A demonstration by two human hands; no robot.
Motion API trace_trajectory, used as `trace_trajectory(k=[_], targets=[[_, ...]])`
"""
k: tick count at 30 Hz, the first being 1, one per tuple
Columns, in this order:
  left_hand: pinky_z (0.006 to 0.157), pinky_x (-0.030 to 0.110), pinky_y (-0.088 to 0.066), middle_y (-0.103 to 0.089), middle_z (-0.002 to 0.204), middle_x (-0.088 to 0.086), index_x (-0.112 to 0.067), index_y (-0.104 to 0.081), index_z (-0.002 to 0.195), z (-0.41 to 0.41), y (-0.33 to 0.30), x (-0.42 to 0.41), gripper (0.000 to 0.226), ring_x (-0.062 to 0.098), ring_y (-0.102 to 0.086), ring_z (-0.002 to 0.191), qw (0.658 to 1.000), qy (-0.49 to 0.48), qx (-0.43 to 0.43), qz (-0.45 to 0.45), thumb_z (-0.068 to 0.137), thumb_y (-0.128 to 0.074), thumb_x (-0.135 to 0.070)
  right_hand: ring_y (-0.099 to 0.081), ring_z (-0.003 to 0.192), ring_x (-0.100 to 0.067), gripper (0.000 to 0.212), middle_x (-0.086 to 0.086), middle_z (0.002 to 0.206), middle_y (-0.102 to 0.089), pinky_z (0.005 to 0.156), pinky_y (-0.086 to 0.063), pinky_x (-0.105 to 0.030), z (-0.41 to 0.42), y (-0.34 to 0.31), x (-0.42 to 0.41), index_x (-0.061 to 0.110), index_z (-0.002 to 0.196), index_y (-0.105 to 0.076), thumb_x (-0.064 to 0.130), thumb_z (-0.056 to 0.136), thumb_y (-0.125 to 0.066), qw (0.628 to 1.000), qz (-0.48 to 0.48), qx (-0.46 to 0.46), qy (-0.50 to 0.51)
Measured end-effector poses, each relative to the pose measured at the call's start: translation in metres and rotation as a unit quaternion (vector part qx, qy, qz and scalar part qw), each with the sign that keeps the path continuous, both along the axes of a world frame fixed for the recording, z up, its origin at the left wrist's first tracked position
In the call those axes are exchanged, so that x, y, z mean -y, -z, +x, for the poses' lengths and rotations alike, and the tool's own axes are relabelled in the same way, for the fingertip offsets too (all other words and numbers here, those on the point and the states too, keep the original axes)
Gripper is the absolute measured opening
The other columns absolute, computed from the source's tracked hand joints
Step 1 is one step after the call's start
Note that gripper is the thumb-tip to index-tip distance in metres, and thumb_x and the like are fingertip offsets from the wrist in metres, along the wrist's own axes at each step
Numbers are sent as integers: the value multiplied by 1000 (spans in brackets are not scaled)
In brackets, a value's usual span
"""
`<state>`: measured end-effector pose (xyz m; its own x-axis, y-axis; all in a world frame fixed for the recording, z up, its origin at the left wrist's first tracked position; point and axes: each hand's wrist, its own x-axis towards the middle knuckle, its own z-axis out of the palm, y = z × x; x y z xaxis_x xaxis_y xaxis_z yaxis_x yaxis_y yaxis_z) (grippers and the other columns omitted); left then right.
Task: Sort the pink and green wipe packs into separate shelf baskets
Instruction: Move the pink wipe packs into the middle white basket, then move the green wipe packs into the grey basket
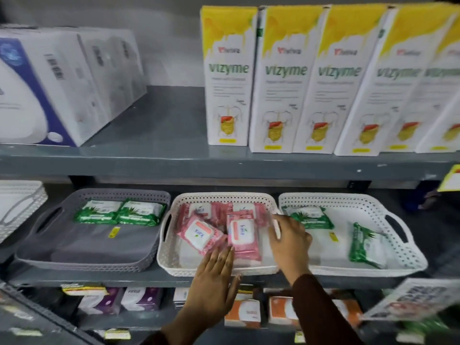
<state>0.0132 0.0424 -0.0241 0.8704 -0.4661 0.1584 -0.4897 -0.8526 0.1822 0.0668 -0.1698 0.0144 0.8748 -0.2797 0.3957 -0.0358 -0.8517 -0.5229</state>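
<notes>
Head view: pink wipe packs [242, 234], glossy with white labels, lie jumbled in the middle white basket [224, 196]. The left hand [214, 282] is flat with fingers spread, tips touching the nearest pink pack. The right hand [290, 239] curls loosely over the basket's right rim, gripping nothing. Right of it, two green wipe packs [364, 241] sit in another white basket [388, 212]; left, two more fill the grey basket [62, 263].

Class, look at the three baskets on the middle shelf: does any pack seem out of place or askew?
Two green packs lie askew in the right white basket, apart from the two in the grey basket.
</notes>
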Motion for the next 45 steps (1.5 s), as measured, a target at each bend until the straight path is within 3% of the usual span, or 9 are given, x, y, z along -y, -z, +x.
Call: trace_trajectory(k=[3, 7, 11, 14, 19, 25, 30, 38, 45], targets=[[115, 36, -8, -29, 156, 6, -9, -27, 151, 3, 3, 34, 63, 25, -19, 145, 1000, 22, -1, -1, 103, -22, -49, -64, 95, -38, 23, -16, 103, -72, 81, -53, -44, -7, 2, 82, 15, 102, -72, 23, 82, -67, 993, 24, -45, 110], [120, 37, -1, -5, 159, 0, -14, -11, 155, 1, -5, 73, 81, 21, -1, 148, 999, 32, -10, 2, 91, 11, -61, -52, 114, -43, 48, -25, 125, -56, 92, -47, -47, -9, -4, 163, 8, 122, -55, 31, 81, -62, 930, 37, -235, 278], [111, 32, 17, 10, 156, -7, -19, 1, 155, -2, -11, 91, 89, 17, 10, 146, 999, 27, -22, -8, 81, 22, -64, -57, 116, -40, 60, -23, 128, -58, 94, -47, -44, -1, 4, 200, 8, 138, -39, 26, 84, -57, 899, 74, -342, 265], [110, 34, 16, 2, 157, -6, -19, -6, 155, -3, -8, 89, 85, 18, 2, 147, 999, 16, -20, -20, 87, 17, -64, -58, 115, -40, 72, -22, 126, -58, 89, -48, -42, -1, 8, 200, 12, 137, -37, 29, 76, -72, 901, 68, -340, 261], [119, 42, -13, -16, 159, 1, -14, -20, 154, -4, 1, 74, 65, 21, -8, 147, 1000, -11, -21, -19, 101, -8, -52, -62, 108, -39, 103, -19, 122, -62, 89, -53, -44, -2, 12, 183, 15, 144, -23, 33, 60, -81, 924, 79, -338, 163], [120, 39, -8, -14, 159, -1, -17, -15, 154, -8, 5, 21, 63, 22, -8, 148, 999, -46, 2, -18, 101, -16, -52, -66, 93, -39, 72, -17, 114, -66, 78, -53, -46, -25, -15, 171, 18, 108, -34, 34, 53, -78, 962, 135, -181, 154], [119, 34, 2, -11, 161, 4, -12, -16, 154, -6, 1, -56, 64, 22, 4, 148, 990, -118, 39, -71, 100, -29, -43, -64, 81, -35, 58, -15, 93, -68, 67, -46, -39, -26, -64, 100, 25, 104, -41, 30, 64, -84, 982, 112, -124, 85], [116, 39, -12, -26, 157, 5, -10, -31, 150, 2, 2, -191, 62, 26, -22, 145, 983, -178, 26, -43, 101, -22, -47, -59, 66, -14, 48, 8, 92, -67, 49, -41, -24, 12, -71, -125, 35, 93, -53, 25, 60, -86, 961, 108, -122, -226], [115, 41, -16, -29, 156, 5, -8, -34, 149, 4, 7, -253, 61, 25, -24, 145, 983, -176, 31, -47, 102, -23, -45, -59, 105, -23, 44, 2, 111, -66, 82, -48, -37, 66, -42, -284, 27, 99, -58, 24, 59, -77, 921, -32, -109, -372]])
